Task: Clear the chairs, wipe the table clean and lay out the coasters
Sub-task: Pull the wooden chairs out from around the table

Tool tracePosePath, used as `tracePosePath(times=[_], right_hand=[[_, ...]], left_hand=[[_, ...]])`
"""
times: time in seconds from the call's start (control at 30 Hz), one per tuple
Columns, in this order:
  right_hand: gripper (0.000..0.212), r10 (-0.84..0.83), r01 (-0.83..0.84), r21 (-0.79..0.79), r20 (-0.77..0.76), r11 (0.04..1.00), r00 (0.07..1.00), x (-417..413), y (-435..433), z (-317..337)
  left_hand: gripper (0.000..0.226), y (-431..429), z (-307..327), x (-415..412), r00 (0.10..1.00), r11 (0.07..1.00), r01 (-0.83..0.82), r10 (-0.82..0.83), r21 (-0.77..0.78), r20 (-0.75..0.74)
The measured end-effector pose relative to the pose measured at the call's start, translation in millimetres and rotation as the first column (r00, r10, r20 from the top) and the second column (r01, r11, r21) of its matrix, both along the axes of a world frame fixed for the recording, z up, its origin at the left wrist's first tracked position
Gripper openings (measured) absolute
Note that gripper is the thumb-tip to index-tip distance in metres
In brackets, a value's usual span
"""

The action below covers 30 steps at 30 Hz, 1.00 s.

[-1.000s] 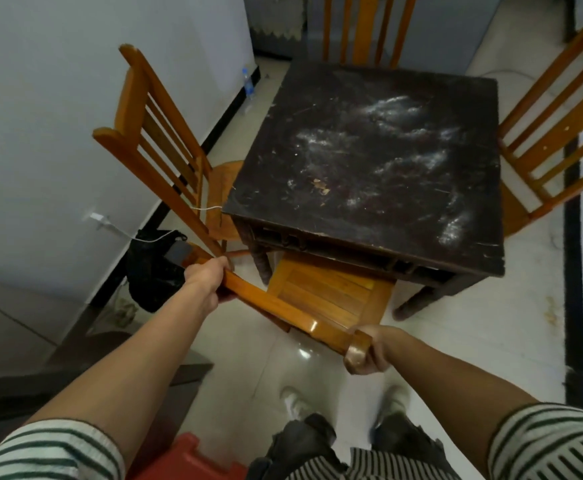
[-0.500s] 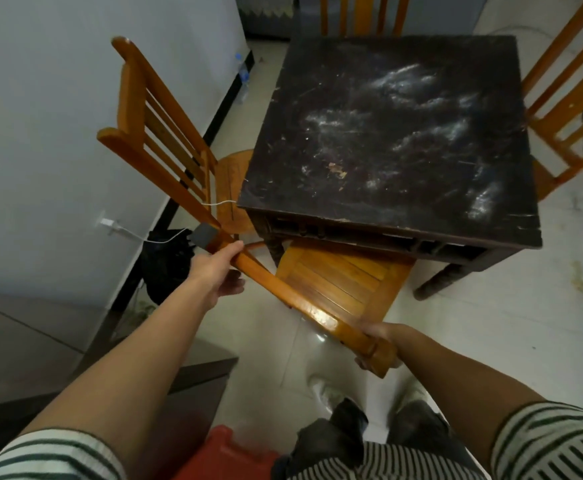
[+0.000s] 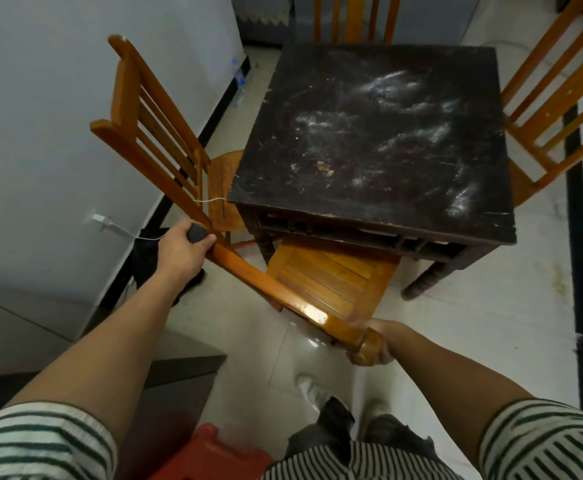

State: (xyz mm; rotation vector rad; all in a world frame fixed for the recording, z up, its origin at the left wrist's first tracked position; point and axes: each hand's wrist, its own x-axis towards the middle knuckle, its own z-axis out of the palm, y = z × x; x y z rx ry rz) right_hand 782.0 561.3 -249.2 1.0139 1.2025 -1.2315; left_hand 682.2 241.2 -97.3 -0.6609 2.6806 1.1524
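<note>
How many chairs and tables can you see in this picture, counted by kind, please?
Chairs: 4 (near chair, left chair, far chair, right chair)
Tables: 1 (dark table)
Total: 5

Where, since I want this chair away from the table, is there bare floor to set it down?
Bare tiles lie right of the chair, between the table leg and the black floor stripe. The left is crowded: side chair, black bag and wall. A red stool sits by the feet.

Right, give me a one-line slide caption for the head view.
Left hand and right hand grip the near chair by its top rail, its seat partly under the smeared dark table.
</note>
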Motion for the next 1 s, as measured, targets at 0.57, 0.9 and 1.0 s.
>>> tracePosePath(times=[0.57,0.9,1.0], right_hand=[[0.044,0.078,-0.071,0.117,-0.057,0.991,0.995,4.1,58.7,12.2],[0.043,-0.007,0.013,0.091,-0.070,0.996,0.998,-22.3,84.7,10.5],[0.028,-0.046,0.051,0.050,-0.088,0.997,0.995,-16.8,64.6,12.4]], left_hand=[[0.024,14.4,-15.3,92.1,0.997,0.990,-0.023,0.034,-0.142,0.074],[0.025,42.9,-17.8,77.8,0.999,0.992,-0.018,0.023,-0.128,0.045],[0.022,26.3,-15.7,68.9,0.998,0.995,-0.030,0.036,-0.093,0.059]])
